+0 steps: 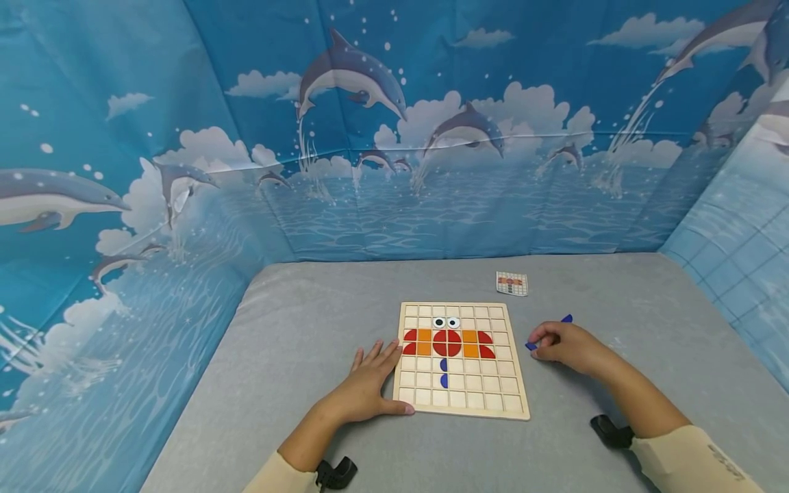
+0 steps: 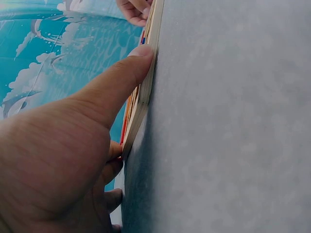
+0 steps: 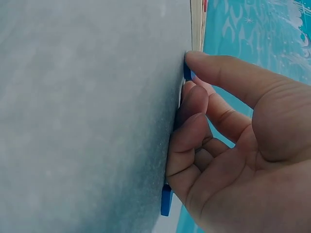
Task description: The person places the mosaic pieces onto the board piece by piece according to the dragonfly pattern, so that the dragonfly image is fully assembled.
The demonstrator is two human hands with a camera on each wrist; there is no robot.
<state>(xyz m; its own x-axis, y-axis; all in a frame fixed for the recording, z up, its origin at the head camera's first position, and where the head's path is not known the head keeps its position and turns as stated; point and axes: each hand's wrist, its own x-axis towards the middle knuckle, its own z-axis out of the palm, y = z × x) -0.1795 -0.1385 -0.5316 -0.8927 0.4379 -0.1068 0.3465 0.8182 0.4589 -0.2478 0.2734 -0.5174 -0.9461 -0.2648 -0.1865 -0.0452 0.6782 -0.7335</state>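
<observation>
A wooden grid board [image 1: 464,406] lies on the grey surface, bearing red, orange and blue pieces and two round eye pieces [image 1: 446,322]. With its fingers spread, my left hand [image 1: 365,389] touches the board's left side, the thumb at the near left corner. To the right of the board, my right hand [image 1: 568,348] pinches a small blue piece [image 3: 187,73] between thumb and fingertips, close to the surface. A second blue piece [image 1: 567,318] lies just beyond that hand. Two blue half-circle pieces [image 1: 444,381] stand in one column below the red circle [image 1: 447,343].
A small picture card [image 1: 511,283] with a grid pattern lies behind the board, toward the right. A dolphin-printed curtain [image 1: 394,205] rises along the back and sides of the grey covered table [image 1: 296,342]. Black straps [image 1: 611,431] sit at both wrists.
</observation>
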